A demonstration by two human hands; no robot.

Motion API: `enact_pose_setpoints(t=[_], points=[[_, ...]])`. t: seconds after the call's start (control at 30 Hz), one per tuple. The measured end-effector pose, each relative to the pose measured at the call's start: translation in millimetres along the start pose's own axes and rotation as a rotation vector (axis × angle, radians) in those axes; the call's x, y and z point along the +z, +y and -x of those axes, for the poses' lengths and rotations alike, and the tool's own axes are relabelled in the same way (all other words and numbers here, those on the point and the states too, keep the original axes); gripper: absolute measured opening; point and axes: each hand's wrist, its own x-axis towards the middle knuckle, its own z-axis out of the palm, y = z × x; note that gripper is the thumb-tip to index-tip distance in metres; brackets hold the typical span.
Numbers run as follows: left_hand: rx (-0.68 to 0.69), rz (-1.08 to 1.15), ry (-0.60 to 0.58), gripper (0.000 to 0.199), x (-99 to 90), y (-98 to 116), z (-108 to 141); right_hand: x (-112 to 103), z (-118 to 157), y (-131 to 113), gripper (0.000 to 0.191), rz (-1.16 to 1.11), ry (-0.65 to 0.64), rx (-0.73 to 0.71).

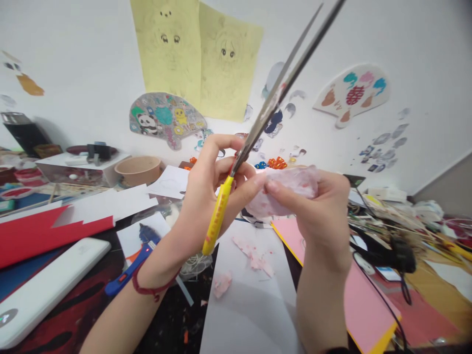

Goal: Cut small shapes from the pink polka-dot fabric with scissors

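My left hand point(224, 187) is closed, with yellow-handled scissors point(254, 132) held in its fingers. Their long metal blades point up and to the right, slightly apart, and bits of pink stuff cling to them. A thin, crumpled whitish-pink sheet with red specks point(291, 184) is pinched by my right hand point(320, 206), whose thumb presses on it. The left thumb tip meets the sheet's left edge. Below both hands, torn pink scraps point(254, 258) lie on a sheet of white paper point(250, 314).
A blue utility knife point(132, 265) and a white power bank point(51, 290) lie at left, near red paper point(47, 233). Pink paper point(365, 295) and a black strap with a cable point(391, 250) are at right. A round tan bowl point(138, 169) stands near the wall.
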Motion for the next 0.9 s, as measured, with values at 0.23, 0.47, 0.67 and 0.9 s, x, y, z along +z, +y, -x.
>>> enact_pose_setpoints(t=[0.23, 0.47, 0.67, 0.9], points=[[0.128, -0.089, 0.033, 0.037, 1.2, 0, 3, 0, 0, 4, 0.018, -0.006, -0.038, 0.051], [0.172, -0.136, -0.006, 0.039, -0.7, 0, 1, -1, -3, 6, 0.02, -0.001, -0.095, 0.023], [0.217, -0.203, -0.109, 0.04, -9.2, -9, -3, 2, -5, 4, 0.015, 0.03, -0.014, -0.045], [0.218, -0.461, -0.156, 0.055, -14.1, -4, -6, -1, -9, 3, 0.014, -0.05, 0.208, -0.175]])
